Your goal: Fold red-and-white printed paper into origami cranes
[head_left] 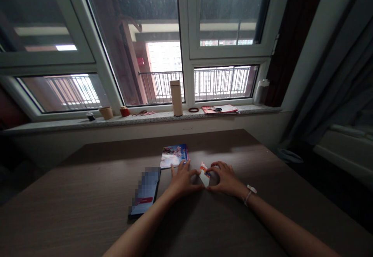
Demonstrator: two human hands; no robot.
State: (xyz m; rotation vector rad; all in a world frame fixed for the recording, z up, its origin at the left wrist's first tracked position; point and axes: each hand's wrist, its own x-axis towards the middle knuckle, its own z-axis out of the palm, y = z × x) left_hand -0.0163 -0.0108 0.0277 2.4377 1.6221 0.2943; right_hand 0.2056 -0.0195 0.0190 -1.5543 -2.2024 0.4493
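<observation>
A small folded piece of paper [205, 176], white with an orange and blue printed part, is at the middle of the table. My left hand [184, 179] grips its left side between thumb and fingers. From the right, my right hand [225, 177] pinches the same paper, thumb at its lower tip. Just beyond my left hand lies a stack of printed sheets [173, 156] in blue and pink. A tablet or large phone [145, 193] with a lit, partly blurred screen is left of my left forearm.
The brown table [87, 179] reaches toward a stone windowsill [140, 120]. On the sill stand a tall beige flask [176, 98], a paper cup [106, 112], a red spool-like item [124, 111], scissors [216, 109] on red-edged papers [229, 109], and a pale bottle [261, 92].
</observation>
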